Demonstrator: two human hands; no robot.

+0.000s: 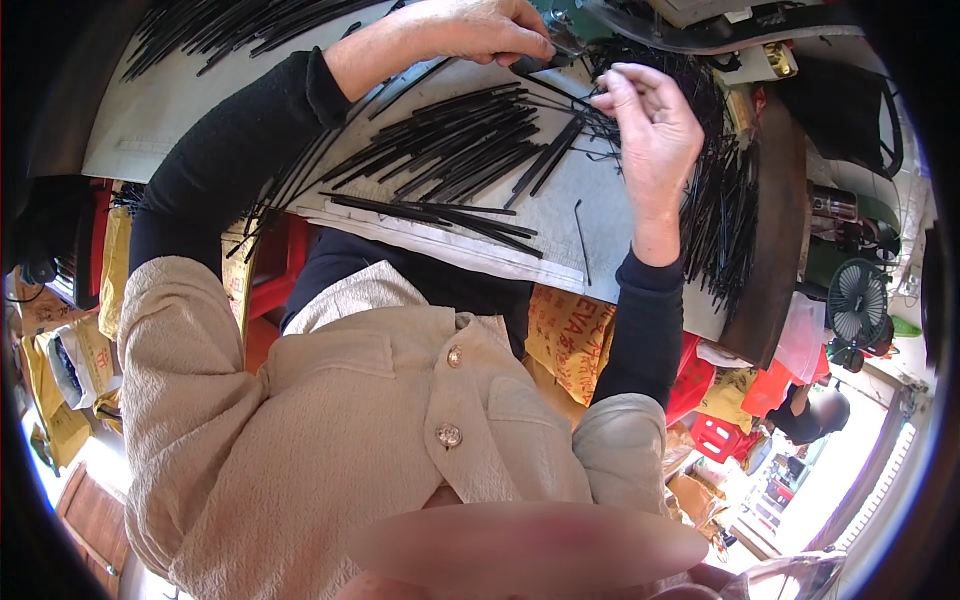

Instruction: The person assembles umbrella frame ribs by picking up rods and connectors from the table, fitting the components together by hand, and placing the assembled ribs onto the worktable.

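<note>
My left hand [492, 32] reaches to the far side of the table, fingers pinched together beside a machine's metal working part [566, 42]. Whatever sits between those fingertips is too small to make out. To its right, my right hand [655, 125] is raised with thumb and fingers closed in a pinch, close to thin black strands [592, 125]; what it grips, if anything, cannot be made out. Below both hands lie many narrow black strips [450, 140] in a loose, roughly parallel pile. One thin strip with a bent end [582, 243] lies apart near the table's front edge.
More black strips [225, 30] spread at the far left, and a dense bundle [720, 215] runs along the right side by a brown table edge [765, 250]. A small fan [858, 303] stands at right. Yellow sacks [570, 340] are under the table. Another person [812, 412] is farther off.
</note>
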